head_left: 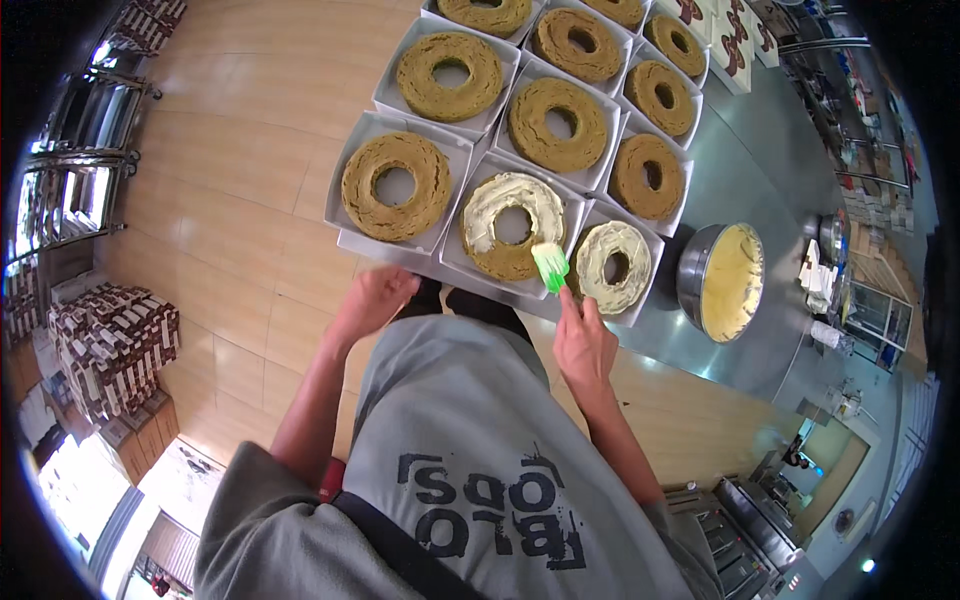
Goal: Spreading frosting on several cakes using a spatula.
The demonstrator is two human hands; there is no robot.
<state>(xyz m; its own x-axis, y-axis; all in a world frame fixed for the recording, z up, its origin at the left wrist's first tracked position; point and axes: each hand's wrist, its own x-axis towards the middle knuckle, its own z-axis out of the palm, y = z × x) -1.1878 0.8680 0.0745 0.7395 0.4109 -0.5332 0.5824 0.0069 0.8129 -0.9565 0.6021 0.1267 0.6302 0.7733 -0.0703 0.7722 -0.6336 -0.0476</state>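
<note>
My right hand [584, 343] is closed round the handle of a green spatula [551, 268] with cream on its blade. The blade lies at the lower right of a ring cake [499, 262] in an open white box. Pale cream covers most of that ring's top; its near part is bare brown. Just right of it sits another ring cake [613, 267] spread with cream all round. My left hand [378, 300] is closed, fingers curled, at the near edge of the boxes below a plain brown ring cake [397, 187]. What it may hold is hidden.
Several more boxed plain ring cakes [558, 124] stand in rows beyond. On the metal table [735, 160] at the right is a steel bowl [697, 281] of yellow-cream mixture. Printed white boxes [733, 50] lie at the far right. Stacked cartons [115, 345] and racks stand left on the tiled floor.
</note>
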